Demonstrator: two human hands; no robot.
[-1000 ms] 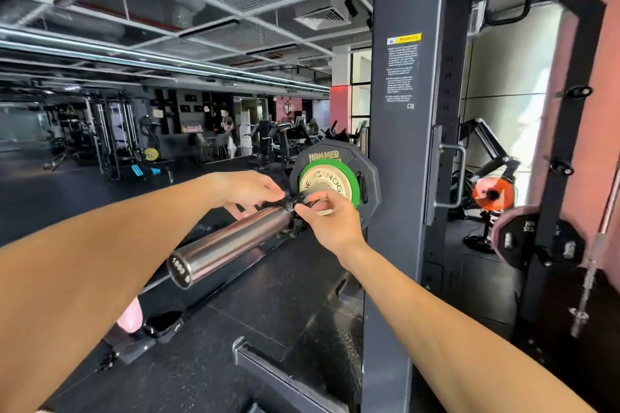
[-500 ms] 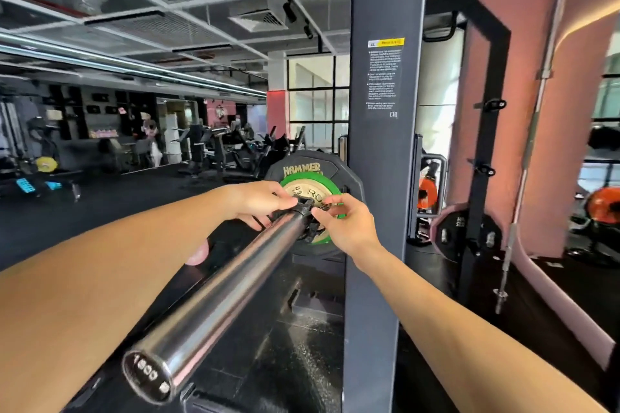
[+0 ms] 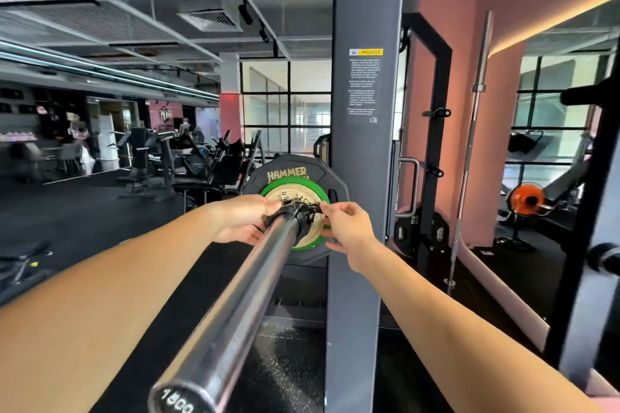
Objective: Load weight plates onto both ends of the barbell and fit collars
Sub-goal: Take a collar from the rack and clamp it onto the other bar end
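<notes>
The steel barbell sleeve [image 3: 241,305] runs from the bottom of the head view up toward the centre. On it sit a black Hammer plate [image 3: 268,174] and, in front, a smaller green-rimmed plate [image 3: 310,246]. A black collar [image 3: 295,213] is on the sleeve against the green plate. My left hand [image 3: 240,220] grips the collar from the left. My right hand [image 3: 345,228] pinches the collar's right side with thumb and fingers. The collar's latch is partly hidden by my fingers.
A grey rack upright [image 3: 364,144] stands just right of the plates, close to my right wrist. A spare bar [image 3: 469,151] leans on the pink wall. More plates [image 3: 416,231] hang low on the rack behind. Gym machines [image 3: 151,157] fill the left background over black floor.
The view has swung so the sleeve now points almost straight at me. Both hands stay on the collar against the green plate, and my right fingers have shifted slightly on it.
</notes>
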